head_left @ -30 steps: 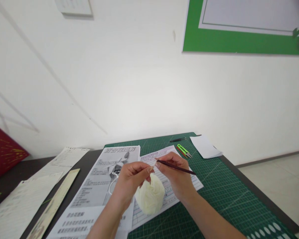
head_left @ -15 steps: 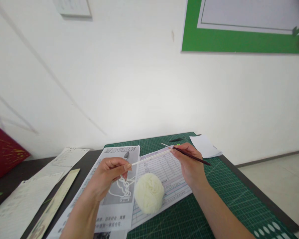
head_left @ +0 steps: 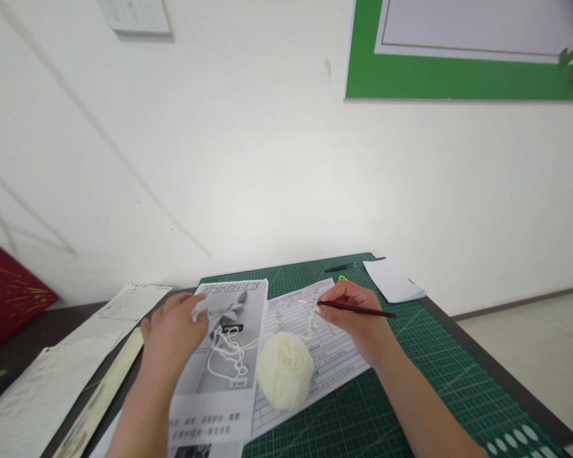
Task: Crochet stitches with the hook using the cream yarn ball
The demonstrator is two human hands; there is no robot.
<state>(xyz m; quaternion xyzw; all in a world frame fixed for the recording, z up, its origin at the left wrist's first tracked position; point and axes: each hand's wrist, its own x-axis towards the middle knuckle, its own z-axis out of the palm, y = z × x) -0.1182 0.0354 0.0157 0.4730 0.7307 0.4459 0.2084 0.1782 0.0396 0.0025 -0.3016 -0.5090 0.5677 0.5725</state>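
My right hand [head_left: 358,315] pinches a crochet hook [head_left: 370,310] with a dark red-brown handle, its thin tip pointing left. Strands of cream yarn [head_left: 314,318] hang just below those fingertips. Between the hands sits a round ball of cream yarn [head_left: 285,371], and a loose tangle of yarn [head_left: 229,356] lies to its left on a printed sheet [head_left: 205,407] with a flower picture. My left hand [head_left: 174,327] hovers palm down at that sheet's left edge, fingers apart and holding nothing; whether it touches the paper I cannot tell.
Under the ball lies a lined form [head_left: 291,318] on a green cutting mat [head_left: 424,362]. A slim dark tool [head_left: 340,268] and white paper [head_left: 394,280] are at the back. Left are written sheets [head_left: 42,381], a pale strip like a ruler [head_left: 102,394] and a red object [head_left: 9,292]. A wall stands behind.
My left hand has let go of the yarn and moved left, its fingers spreading. The stretched strand has gone slack. My right hand has shifted slightly left and down with the crochet hook.
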